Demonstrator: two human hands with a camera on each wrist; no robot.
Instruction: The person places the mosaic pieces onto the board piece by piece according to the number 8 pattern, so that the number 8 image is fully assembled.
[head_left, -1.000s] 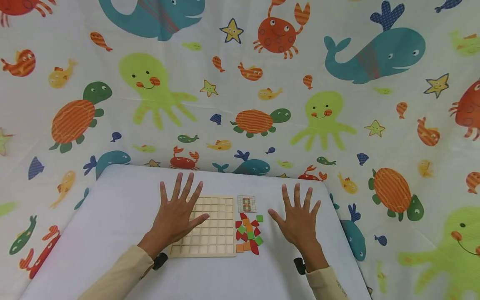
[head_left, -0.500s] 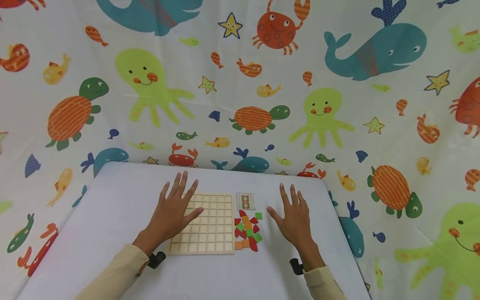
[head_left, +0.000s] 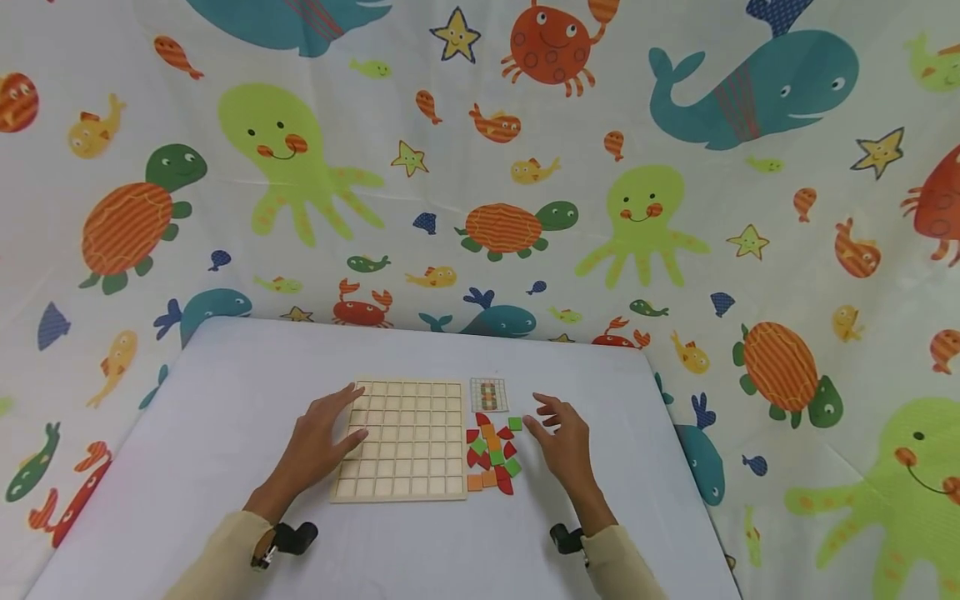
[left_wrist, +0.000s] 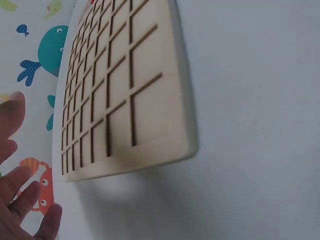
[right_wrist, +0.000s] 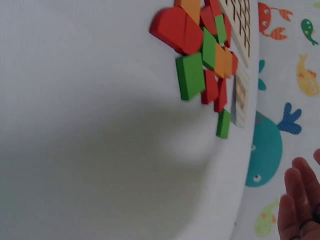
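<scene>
A wooden grid board with square cells lies on the white table, left of a cluster of flat pieces. My left hand is at the board's left edge, fingers relaxed, holding nothing; in the left wrist view the hand shows apart from the board's near corner. My right hand hovers right of the pieces, its fingers loosely bent round nothing. Among the pieces are green squares, orange squares and red curved pieces. A small card with a printed coloured pattern lies above them.
The white-covered table ends at a back edge against a hanging cloth printed with sea animals. Dark wrist cameras are strapped to both wrists, below beige sleeves.
Both hands have lowered from spread, straight fingers to relaxed, bent ones. The left hand has drawn left and off most of the board; the right has shifted slightly left towards the pieces.
</scene>
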